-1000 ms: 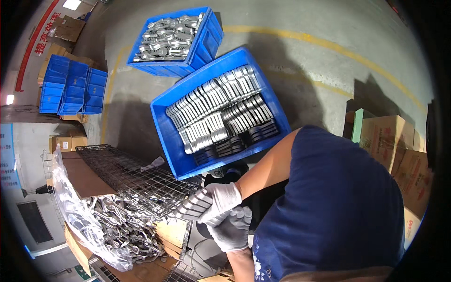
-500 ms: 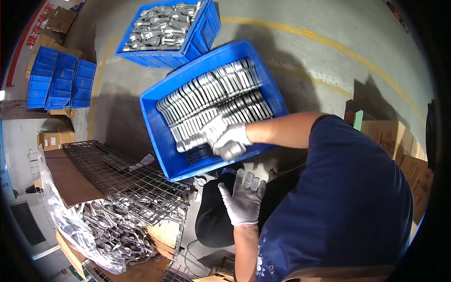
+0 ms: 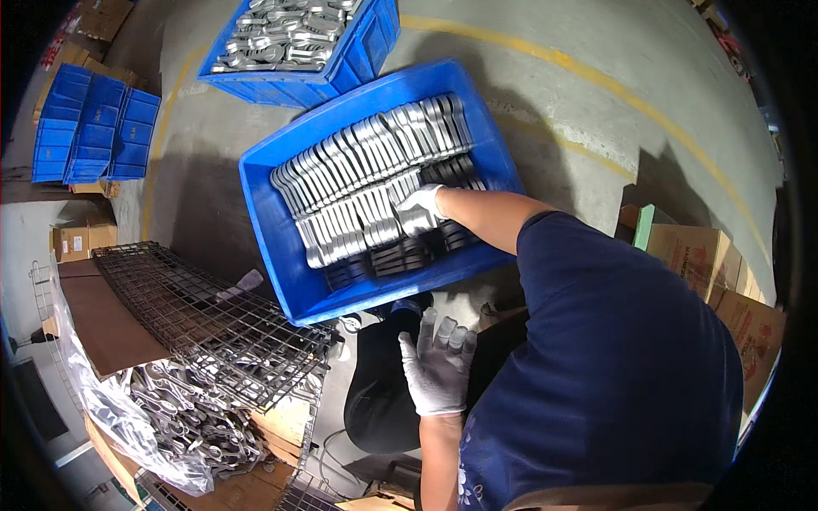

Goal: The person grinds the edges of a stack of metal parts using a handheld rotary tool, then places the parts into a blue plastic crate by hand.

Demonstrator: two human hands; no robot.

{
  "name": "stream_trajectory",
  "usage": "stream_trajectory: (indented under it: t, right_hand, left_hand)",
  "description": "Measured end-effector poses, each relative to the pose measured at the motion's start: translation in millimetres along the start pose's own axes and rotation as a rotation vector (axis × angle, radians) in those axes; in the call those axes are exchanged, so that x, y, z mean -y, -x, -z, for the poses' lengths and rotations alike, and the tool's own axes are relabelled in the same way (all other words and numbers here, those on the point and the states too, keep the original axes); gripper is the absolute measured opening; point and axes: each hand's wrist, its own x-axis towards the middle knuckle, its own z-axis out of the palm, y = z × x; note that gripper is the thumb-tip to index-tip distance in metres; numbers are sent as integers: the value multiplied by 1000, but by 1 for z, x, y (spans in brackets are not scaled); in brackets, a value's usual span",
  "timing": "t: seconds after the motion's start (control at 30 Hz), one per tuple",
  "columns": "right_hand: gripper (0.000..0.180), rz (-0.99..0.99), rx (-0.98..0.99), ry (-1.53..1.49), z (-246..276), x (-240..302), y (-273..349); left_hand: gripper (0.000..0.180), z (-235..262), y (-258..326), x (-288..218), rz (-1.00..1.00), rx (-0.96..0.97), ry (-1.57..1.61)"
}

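Observation:
In the middle stands a blue plastic bin (image 3: 260, 213) with silvery metal wrenches (image 3: 362, 162) packed on edge in neat rows. My right hand (image 3: 422, 204), in a white glove, reaches into it. Its fingers close over several wrenches (image 3: 415, 223) at the right end of the nearer row; the fingertips are partly hidden. Darker wrenches (image 3: 400, 255) lie lower down beside that row. My left hand (image 3: 439, 366), gloved too with grey-coated fingers, is held palm up over my knee, fingers spread and nothing in it.
Behind stands another blue bin (image 3: 362, 51) heaped with wrenches. At lower left, a wire cage (image 3: 230, 324) with cardboard and plastic lining holds loose wrenches (image 3: 192, 417). Blue bins (image 3: 94, 128) are stacked at far left; cardboard boxes (image 3: 694, 255) stand at right.
My right hand has moved up and right, from the row's near left part to its right end, where more wrenches now stand. The left hand stays open, nearly unmoved. The view has shifted slightly.

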Motion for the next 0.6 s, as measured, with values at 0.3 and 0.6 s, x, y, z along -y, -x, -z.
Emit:
stream_trajectory:
  t: [0.3, 0.6]
  right_hand:
    - [23, 62, -128, -127, -4, -7, -16]
    - [54, 334, -418, 373, 10, -23, -47]
  left_hand:
    - [57, -16, 2, 2, -26, -107, -118]
    - [59, -18, 6, 8, -32, -81, -144]
